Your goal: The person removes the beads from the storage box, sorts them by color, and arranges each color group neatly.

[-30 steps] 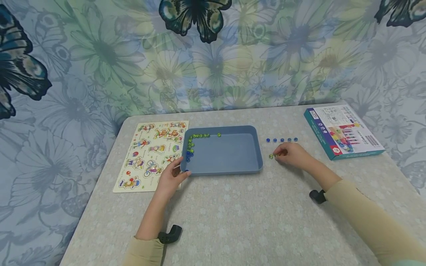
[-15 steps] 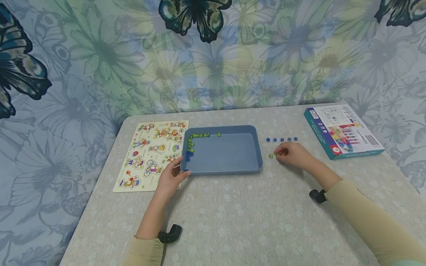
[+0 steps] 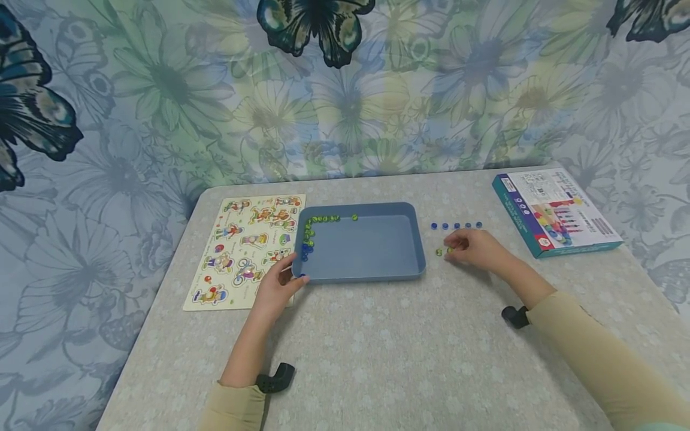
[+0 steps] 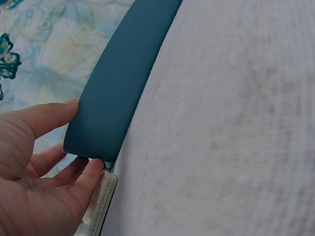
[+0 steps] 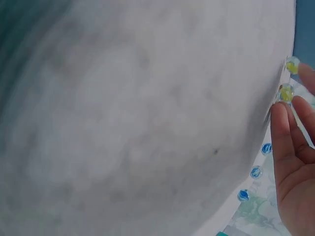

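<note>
My left hand (image 3: 276, 288) holds the blue-grey tray (image 3: 372, 251) at its near left corner. In the left wrist view the thumb lies on the tray's wall (image 4: 110, 93) and the fingers are around the corner. Green marbles (image 3: 308, 227) line the tray's left and far sides, with blue marbles (image 3: 306, 250) near the left hand. Right of the tray, my right hand (image 3: 474, 248) pinches a clear marble with a yellow-green core (image 5: 286, 92) at its fingertips, low over the table. A similar marble (image 3: 439, 252) lies just left of it.
Several blue marbles (image 3: 457, 226) form a row beyond the right hand. A boxed game (image 3: 560, 212) lies at the far right. The puzzle board (image 3: 215, 287) with cartoon figures lies left of the tray, partly behind the left hand. A floral curtain (image 3: 345, 131) hangs behind the table.
My right hand has shifted very slightly right, and a small gap now shows between its marble and the one on the left. The left hand and tray stay in place.
</note>
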A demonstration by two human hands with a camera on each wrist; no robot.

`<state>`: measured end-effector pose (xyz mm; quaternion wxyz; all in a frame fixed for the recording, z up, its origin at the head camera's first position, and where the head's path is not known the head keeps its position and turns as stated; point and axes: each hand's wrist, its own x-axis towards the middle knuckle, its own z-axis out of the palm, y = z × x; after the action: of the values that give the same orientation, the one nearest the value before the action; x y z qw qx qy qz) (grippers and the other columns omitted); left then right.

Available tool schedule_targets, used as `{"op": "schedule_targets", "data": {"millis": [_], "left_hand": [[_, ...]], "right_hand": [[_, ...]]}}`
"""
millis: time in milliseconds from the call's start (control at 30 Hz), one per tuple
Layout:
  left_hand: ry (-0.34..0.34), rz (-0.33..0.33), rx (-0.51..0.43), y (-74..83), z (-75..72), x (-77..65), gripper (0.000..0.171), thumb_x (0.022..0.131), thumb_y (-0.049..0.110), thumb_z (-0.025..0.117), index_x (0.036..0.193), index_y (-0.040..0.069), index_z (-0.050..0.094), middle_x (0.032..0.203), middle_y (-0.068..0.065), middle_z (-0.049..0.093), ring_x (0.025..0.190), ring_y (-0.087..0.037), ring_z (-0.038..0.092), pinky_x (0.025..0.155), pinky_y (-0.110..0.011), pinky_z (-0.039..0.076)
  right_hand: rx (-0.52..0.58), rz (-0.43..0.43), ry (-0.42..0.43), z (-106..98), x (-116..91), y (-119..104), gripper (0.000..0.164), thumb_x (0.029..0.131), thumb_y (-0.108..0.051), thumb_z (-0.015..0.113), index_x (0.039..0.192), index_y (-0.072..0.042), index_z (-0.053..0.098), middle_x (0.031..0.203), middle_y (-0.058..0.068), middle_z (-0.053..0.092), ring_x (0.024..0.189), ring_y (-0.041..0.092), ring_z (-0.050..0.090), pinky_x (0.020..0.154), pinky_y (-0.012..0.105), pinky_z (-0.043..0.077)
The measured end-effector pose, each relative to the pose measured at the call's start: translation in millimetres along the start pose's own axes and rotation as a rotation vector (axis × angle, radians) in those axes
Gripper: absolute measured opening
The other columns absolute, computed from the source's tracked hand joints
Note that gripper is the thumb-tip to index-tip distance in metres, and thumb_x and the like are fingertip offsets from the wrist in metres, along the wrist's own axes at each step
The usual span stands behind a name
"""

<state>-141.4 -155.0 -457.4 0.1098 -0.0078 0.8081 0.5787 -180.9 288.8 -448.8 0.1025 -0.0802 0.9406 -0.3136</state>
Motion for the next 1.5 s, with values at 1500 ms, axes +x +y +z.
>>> {"op": "schedule_targets", "data": {"millis": [1500], "left_hand": [[-0.018, -0.03, -0.013, 28.2, 0.4, -12.9, 0.065, 0.089, 0.013, 0.064, 0.145, 0.008, 0.032, 0.148, -0.015, 0.03, 0.133, -0.032, 0.033, 0.102, -0.043, 0.04]], "right_hand": [[0.073, -0.333, -0.384, 115, 71, -180, 0.024, 0.087, -0.017, 0.066, 0.11, -0.011, 0.068, 0.088, -0.005, 0.066, 0.079, 0.005, 0.06, 0.067, 0.021, 0.05]]}}
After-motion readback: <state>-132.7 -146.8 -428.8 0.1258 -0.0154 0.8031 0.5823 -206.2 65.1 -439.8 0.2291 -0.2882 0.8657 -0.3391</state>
